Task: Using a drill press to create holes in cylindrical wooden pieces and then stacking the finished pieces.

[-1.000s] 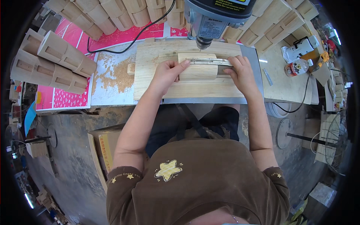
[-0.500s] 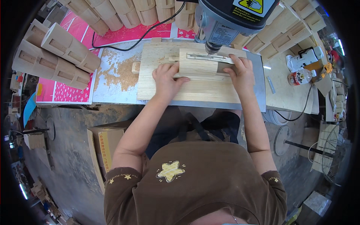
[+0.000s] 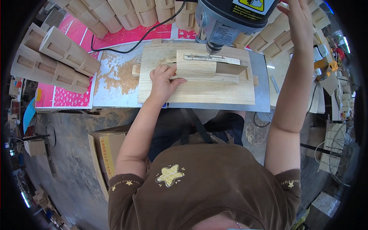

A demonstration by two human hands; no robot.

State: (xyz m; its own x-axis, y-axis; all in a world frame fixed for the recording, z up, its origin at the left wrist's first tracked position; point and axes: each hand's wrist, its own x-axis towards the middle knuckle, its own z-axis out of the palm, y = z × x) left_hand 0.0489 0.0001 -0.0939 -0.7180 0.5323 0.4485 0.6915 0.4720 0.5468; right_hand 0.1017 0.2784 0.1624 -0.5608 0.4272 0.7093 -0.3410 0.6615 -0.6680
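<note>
A pale wooden block (image 3: pixel 196 68) lies on a flat wooden board (image 3: pixel 199 94) under the drill press. A slotted metal strip (image 3: pixel 205 58) runs along its top, and a flat grey-brown plate (image 3: pixel 231 68) stands at its right end. My left hand (image 3: pixel 163 81) grips the block's left end, fingers curled behind and thumb along the front. Above the strip sits the drill chuck (image 3: pixel 214 48). My right hand (image 3: pixel 300 19) is raised beside the drill press head (image 3: pixel 234 19), away from the block. Its visible fingers are apart; the top edge cuts off part of it.
Stacked wooden cylinders with cut recesses (image 3: pixel 69 48) stand at the left; more line the back and right. Sawdust (image 3: pixel 119 76) covers the metal sheet beside the board. A black cable (image 3: pixel 132 50) crosses the back. A cardboard box (image 3: pixel 109 149) is on the floor at the left.
My right hand has let go of the block's right end and risen to the drill press head's right side. My left hand stays on the block's left end.
</note>
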